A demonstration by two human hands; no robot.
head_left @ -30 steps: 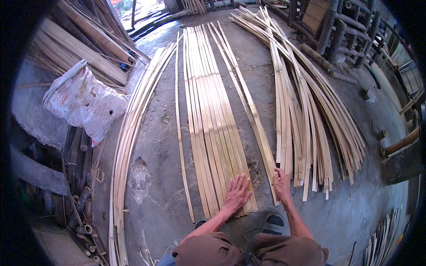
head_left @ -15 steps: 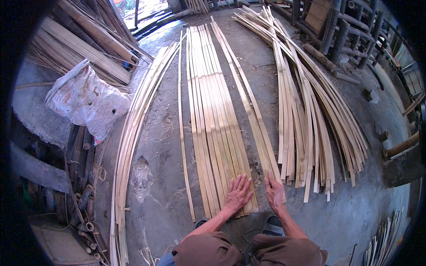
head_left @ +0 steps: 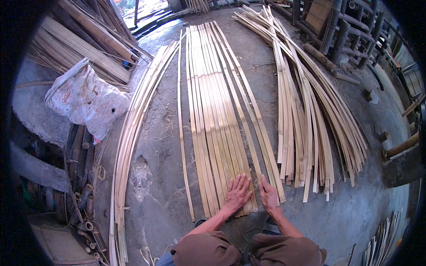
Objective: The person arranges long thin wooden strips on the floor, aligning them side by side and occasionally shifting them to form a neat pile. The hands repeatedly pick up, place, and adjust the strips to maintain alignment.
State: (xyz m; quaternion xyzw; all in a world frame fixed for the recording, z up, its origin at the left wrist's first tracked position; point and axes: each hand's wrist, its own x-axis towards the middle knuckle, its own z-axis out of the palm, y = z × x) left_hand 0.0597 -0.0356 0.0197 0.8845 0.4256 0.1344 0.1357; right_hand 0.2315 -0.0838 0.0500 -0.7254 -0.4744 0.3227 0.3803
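Long pale bamboo strips [head_left: 213, 133] lie side by side in a flat row on the floor in front of me. Across the near right end of this row my left hand [head_left: 238, 193] rests flat, fingers spread. Just beside it, my right hand [head_left: 269, 195] pinches the near end of a single bamboo strip [head_left: 240, 108], thumb and fingers closed. That strip runs along the row's right side with a narrow gap. Further right, a couple more strips [head_left: 262, 128] lie together, their near ends passing by my right hand. One lone strip [head_left: 182, 133] lies left of the row.
A loose fanned pile of strips [head_left: 306, 119] covers the floor at right. Another bundle [head_left: 133, 115] curves along the left, beside a white sack [head_left: 86, 99]. Bamboo poles [head_left: 84, 208] are stacked at lower left, and a dark bamboo frame [head_left: 346, 35] stands at far right.
My right hand has moved slightly left, bringing one strip toward the row and away from the others on the right. My left hand has stayed in place.
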